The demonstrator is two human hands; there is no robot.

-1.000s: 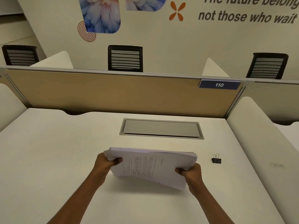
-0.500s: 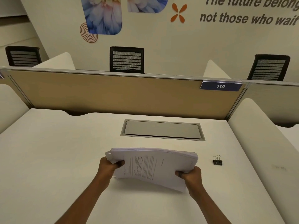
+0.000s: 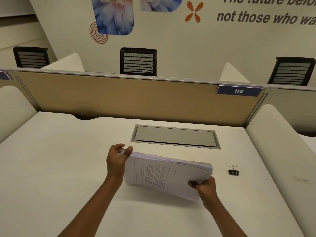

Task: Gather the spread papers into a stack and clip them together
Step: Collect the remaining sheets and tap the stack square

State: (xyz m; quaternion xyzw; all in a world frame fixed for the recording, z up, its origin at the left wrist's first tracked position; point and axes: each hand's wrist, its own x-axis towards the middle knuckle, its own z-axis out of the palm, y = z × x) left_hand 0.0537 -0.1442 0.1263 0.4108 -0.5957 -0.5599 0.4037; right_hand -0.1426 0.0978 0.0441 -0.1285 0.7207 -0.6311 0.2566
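Stack of printed papers [image 3: 168,175] held above the white desk [image 3: 59,159], near the middle of its width and closer to the near edge than to the far one, tilted so that the printed top sheet faces the camera, lines of text running crosswise. Far edge of the stack fanned slightly, sheets not quite flush at the right corner.

Left hand [image 3: 118,161] at the stack's left end, thumb laid over the top corner, fingers curled loosely behind; whether those fingers truly clamp the sheets cannot be told. Right hand [image 3: 204,185] closed on the stack's right near corner, thumb on top, fingers beneath.

Black binder clip [image 3: 233,170] lying on the desk just right of the papers, apart from them, wire handles standing up, toward the desk's right edge.

Grey cable hatch [image 3: 175,136] set flush in the desk beyond the stack, toward the far edge. Tan partition [image 3: 119,96] along that far edge, blue number plate [image 3: 238,91] reading 110 at its upper right. Black mesh chair back [image 3: 138,62] showing above the partition.
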